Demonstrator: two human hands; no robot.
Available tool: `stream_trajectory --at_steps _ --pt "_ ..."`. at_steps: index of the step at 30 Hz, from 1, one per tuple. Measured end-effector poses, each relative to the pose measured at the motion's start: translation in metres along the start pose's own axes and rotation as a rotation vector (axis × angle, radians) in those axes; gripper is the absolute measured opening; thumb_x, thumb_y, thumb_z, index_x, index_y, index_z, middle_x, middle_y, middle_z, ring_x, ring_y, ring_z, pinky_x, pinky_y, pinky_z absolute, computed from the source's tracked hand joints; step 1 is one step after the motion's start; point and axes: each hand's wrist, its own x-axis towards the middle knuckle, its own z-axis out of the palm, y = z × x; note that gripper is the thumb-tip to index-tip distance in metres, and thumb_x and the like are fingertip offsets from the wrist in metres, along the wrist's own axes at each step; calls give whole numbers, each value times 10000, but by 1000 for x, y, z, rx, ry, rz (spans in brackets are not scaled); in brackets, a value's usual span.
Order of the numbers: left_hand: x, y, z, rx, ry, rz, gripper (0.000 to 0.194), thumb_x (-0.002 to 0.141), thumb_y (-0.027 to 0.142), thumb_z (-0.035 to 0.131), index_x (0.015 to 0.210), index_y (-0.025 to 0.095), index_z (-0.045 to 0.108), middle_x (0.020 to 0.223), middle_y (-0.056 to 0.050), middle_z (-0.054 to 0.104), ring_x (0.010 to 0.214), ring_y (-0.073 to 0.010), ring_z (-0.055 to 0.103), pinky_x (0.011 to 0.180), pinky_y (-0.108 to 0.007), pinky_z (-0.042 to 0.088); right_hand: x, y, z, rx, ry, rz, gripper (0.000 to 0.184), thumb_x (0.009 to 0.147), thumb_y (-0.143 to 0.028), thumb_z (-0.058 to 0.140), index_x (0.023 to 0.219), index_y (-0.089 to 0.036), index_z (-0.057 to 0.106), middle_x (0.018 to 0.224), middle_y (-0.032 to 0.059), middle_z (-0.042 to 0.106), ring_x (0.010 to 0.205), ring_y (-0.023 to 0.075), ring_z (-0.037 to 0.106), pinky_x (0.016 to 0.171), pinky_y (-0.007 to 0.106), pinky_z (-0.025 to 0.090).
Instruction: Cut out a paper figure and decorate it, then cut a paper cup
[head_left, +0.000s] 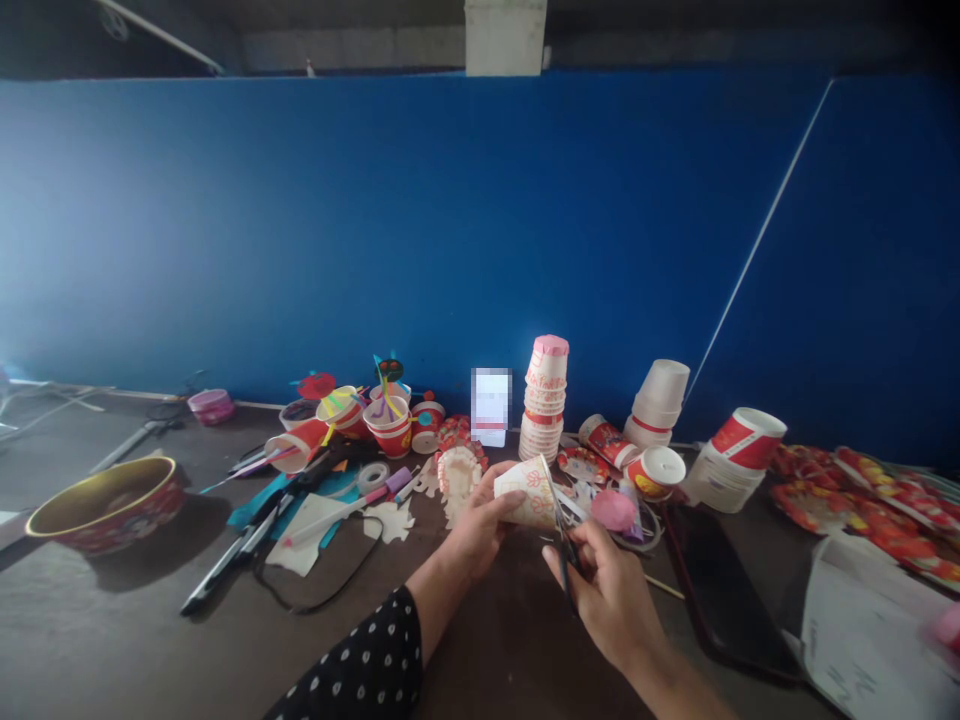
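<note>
A white paper cup with red and yellow print (pixel 529 492) lies on its side in the air, its wide mouth facing right. My left hand (pixel 480 525) grips it from the left, thumb across the near side. My right hand (pixel 600 590) is closed around the dark handles of a pair of scissors (pixel 568 545). The blades point up at the cup's rim and lie against it; whether they are parted I cannot tell. Behind the cup stands a tall stack of paper cups (pixel 546 400) with a pink top.
A gold-rimmed bowl (pixel 105 505) sits at the left. Decorated red cups (pixel 388 430), tape (pixel 373 476) and paper scraps (pixel 304 535) crowd the middle left. On the right lie a dark phone-like slab (pixel 724 590), more cups (pixel 739 455) and a white bag (pixel 870 630). A blue wall (pixel 450 220) closes the back.
</note>
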Motion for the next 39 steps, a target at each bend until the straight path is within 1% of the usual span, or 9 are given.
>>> stream_trajectory --at_steps 5,10,13,17,25,27,33,36,39 --pt "-1 1 1 11 11 -19 404 655 225 649 1034 210 510 872 -21 595 690 -121 539 562 -211 345 0 0 -1 13 4 -16 166 803 -354 531 758 -197 501 470 -57 505 394 125 480 402 218 318" --pt "-1 1 1 14 5 -7 427 643 237 656 1044 213 509 874 -23 598 686 -126 543 550 -212 336 -1 -1 -1 11 -12 -7 169 814 -356 521 749 -204 484 475 -60 490 404 126 478 414 223 312" --pt "1 1 0 16 -10 -1 428 646 223 655 1046 205 502 892 -37 603 712 -141 557 568 -220 352 -1 -2 -2 5 -13 -11 181 818 -363 518 734 -209 475 461 -67 471 393 124 465 409 226 295" --pt "1 3 1 18 -11 17 416 652 210 650 1038 192 495 892 -45 610 732 -153 568 609 -235 379 -1 -2 -2 18 -9 -17 171 812 -354 530 737 -212 471 462 -66 485 388 126 467 406 225 293" --pt "1 3 0 17 -16 21 427 660 209 646 1054 191 482 896 -47 610 749 -165 577 619 -246 392 -1 0 0 46 -42 2 146 817 -320 530 746 -216 457 473 -64 497 393 128 485 409 223 290" --pt "2 2 -1 20 -16 22 431 662 213 650 1056 188 477 889 -48 608 743 -163 576 618 -247 394 -1 0 -1 32 -32 3 147 816 -325 528 746 -216 459 474 -63 495 396 129 487 412 224 294" --pt "4 2 -1 41 49 15 405 671 303 680 1010 193 487 876 -29 603 705 -136 569 606 -232 399 -1 -1 -1 16 -33 8 155 820 -346 508 750 -212 471 484 -52 520 406 130 497 420 221 322" --pt "4 3 -1 66 74 4 421 649 299 696 999 186 491 836 -21 605 678 -128 561 598 -228 403 -1 -1 0 16 -40 14 148 804 -344 525 764 -206 489 483 -49 534 411 134 509 425 220 340" --pt "2 4 1 89 74 -6 411 644 288 691 991 179 500 809 -19 606 669 -128 557 586 -225 405 -1 0 1 15 -36 10 147 797 -344 531 782 -201 503 481 -48 541 411 137 512 421 223 342"
